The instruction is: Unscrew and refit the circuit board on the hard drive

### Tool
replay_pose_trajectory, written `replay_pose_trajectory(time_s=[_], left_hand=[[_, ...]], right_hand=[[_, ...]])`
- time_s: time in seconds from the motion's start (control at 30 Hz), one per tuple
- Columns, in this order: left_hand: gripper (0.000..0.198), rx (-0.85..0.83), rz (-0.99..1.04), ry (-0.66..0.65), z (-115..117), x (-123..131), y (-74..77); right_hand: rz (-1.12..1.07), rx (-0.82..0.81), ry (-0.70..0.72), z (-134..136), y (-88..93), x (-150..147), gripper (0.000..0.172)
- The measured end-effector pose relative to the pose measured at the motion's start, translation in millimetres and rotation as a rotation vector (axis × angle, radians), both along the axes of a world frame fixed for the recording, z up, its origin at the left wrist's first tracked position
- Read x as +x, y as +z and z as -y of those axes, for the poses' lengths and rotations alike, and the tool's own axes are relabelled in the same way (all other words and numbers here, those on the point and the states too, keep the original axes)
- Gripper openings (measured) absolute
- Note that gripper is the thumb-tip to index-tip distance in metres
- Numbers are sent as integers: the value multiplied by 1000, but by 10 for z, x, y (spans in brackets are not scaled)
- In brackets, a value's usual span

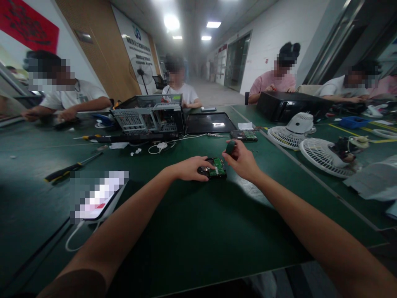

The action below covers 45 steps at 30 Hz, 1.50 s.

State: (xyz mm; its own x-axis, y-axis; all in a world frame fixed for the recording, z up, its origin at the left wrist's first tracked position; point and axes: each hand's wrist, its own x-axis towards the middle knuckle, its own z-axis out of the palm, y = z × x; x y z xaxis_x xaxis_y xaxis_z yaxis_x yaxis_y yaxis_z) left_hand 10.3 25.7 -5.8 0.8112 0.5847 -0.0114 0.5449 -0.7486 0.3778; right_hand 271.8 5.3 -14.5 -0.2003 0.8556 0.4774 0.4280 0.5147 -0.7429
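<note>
A hard drive (218, 167) lies on the green table with its green circuit board facing up. My left hand (192, 169) grips it from the left, with fingers over the top and thumb along the near edge. Just right of the drive, my right hand (242, 159) is closed around a dark green rounded object (230, 147), raised above the table. What lies below that object, between my fingers, is hidden. A second hard drive (245, 135) with an exposed circuit board lies farther back.
An opened computer case (149, 118) and a flat black panel (211, 123) stand at the back. To the left are a phone (102, 196) with a white cable and a screwdriver (72, 167). White fan parts (322, 155) lie right. Several people sit around the table.
</note>
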Motion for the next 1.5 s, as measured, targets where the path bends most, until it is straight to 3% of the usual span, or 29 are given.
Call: replay_pose_trajectory(time_s=[0.2,0.33,0.5,0.67,0.77,1.03,1.5], left_hand=[[60,1,-6,3,-4,5,-3],[61,-3,-16,8,-5,1,6],[61,-10,-26,25,9,-4,26],[62,-14,-27,31,9,2,27],[62,-12,-27,37,6,8,22],[64,2,-72,114,78,63,62],[75,-28,-172,213,183,111,130]], right_hand=[[45,104,-34,83,89,-27,45],[226,272,-267,15,157,85,34],[276,285,-459,-279,110,586,29],[418,214,-801,-544,-67,1217,27],[546,168,-914,-606,-198,1436,29],[871,-81,-748,-658,-430,1465,33],[946,-193,-745,-697,-406,1318,34]])
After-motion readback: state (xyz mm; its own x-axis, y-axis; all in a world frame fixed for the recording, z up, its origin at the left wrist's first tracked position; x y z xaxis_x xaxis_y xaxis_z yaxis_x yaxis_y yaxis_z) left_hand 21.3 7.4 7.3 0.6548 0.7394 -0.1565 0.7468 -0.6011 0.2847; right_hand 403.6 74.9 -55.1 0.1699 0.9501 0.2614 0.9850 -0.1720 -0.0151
